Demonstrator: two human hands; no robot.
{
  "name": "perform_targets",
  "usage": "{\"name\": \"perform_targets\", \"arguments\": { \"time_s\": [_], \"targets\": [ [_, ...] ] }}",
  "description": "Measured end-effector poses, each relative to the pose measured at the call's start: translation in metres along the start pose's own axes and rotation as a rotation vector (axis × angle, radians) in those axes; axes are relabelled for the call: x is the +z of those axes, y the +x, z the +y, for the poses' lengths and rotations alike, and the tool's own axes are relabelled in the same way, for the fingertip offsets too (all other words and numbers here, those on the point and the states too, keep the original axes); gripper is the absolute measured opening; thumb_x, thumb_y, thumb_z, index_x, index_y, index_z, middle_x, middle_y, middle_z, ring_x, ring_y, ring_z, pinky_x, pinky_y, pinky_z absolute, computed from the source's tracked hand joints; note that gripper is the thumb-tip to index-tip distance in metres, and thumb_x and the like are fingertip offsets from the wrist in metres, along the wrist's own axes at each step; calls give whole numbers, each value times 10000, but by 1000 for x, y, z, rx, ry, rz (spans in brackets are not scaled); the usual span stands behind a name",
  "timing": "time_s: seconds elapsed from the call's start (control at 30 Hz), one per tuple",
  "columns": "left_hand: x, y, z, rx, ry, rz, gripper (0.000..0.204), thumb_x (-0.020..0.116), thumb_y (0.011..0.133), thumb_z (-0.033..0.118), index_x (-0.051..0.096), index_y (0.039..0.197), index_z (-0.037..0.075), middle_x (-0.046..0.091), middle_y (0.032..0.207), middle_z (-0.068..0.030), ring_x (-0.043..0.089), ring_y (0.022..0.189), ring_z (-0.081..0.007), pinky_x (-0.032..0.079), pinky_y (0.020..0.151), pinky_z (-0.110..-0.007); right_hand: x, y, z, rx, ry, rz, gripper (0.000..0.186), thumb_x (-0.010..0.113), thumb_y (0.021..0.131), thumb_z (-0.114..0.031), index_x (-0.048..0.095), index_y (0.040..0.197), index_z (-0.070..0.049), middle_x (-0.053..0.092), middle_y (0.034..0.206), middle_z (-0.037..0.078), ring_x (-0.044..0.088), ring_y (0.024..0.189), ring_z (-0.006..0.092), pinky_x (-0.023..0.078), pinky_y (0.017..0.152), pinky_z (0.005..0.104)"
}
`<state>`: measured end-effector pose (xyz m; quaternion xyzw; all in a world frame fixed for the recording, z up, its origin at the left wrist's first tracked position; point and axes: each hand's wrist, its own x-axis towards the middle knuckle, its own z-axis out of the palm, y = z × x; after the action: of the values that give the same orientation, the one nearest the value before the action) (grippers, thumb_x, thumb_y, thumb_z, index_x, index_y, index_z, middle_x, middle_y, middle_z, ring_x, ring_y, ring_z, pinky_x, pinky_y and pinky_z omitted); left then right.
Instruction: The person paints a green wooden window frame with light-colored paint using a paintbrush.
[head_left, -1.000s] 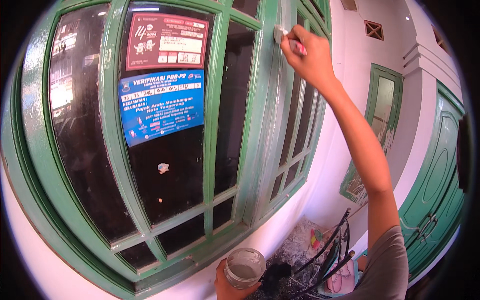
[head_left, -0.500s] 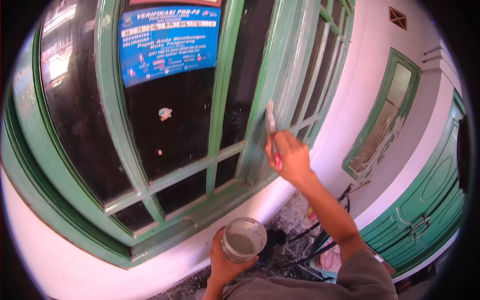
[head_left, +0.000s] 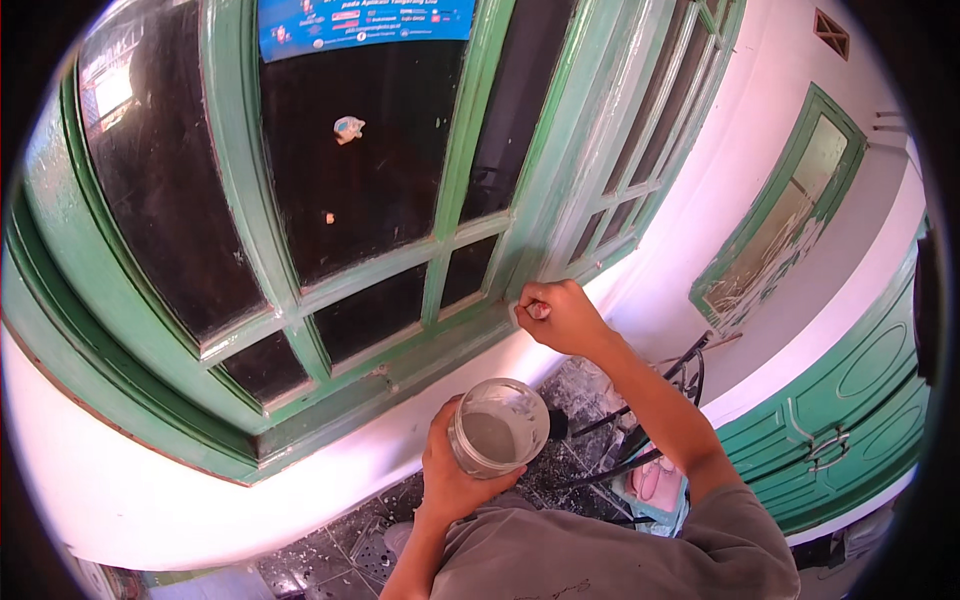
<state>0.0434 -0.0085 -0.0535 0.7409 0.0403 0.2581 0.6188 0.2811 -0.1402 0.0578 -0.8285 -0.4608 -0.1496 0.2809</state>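
Note:
My left hand (head_left: 455, 470) is wrapped round a clear round tub (head_left: 498, 428) holding thin grey paint, low in front of my body. My right hand (head_left: 560, 315) grips a paintbrush (head_left: 538, 310), mostly hidden by my fingers, against the lower part of the upright green frame member (head_left: 530, 250) of the window, near the sill (head_left: 390, 375). The dark panes (head_left: 350, 180) carry a blue sticker (head_left: 365, 25) and small pale scraps. Some of the frame looks paler and streaked.
A white wall (head_left: 150, 500) runs below the window. Right are a smaller green-framed window (head_left: 775, 210) and a green double door (head_left: 855, 400). Below, black curved metal bars (head_left: 630, 450) stand over a spattered dark tiled floor (head_left: 335, 555), beside a pink item (head_left: 655, 485).
My right hand with the brush has moved down from high on the frame to near the sill. The view has tilted downward, showing more floor; my left hand still holds the tub.

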Motion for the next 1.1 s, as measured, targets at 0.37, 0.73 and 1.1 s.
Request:
{"name": "perform_targets", "arguments": {
  "time_s": [0.37,0.73,1.1],
  "targets": [
    [-6,-1,-3,21,-38,44,1111,1010,573,280,408,1475,36,584,1399,-205,615,1270,-384,508,1057,-479,-17,24,20,-9,-199,-40,73,743,840,-120,699,830,-62,662,663,114,679,641,368,547,608,464],
    [-12,4,-8,63,27,53,1220,1023,555,239,327,1538,43,631,1375,-182,640,1273,-317,525,1055,-437,-104,90,-21,-31,-293,-101,98,731,815,-89,757,887,-28,724,778,172,710,716,361,577,734,403],
    [-11,7,-3,40,-56,75,1114,1016,565,261,412,1476,44,593,1402,-202,615,1273,-376,504,1065,-470,-244,189,-80,30,-385,-119,129,716,832,-69,710,928,18,716,783,91,719,678,198,575,625,336]
  ]
}}
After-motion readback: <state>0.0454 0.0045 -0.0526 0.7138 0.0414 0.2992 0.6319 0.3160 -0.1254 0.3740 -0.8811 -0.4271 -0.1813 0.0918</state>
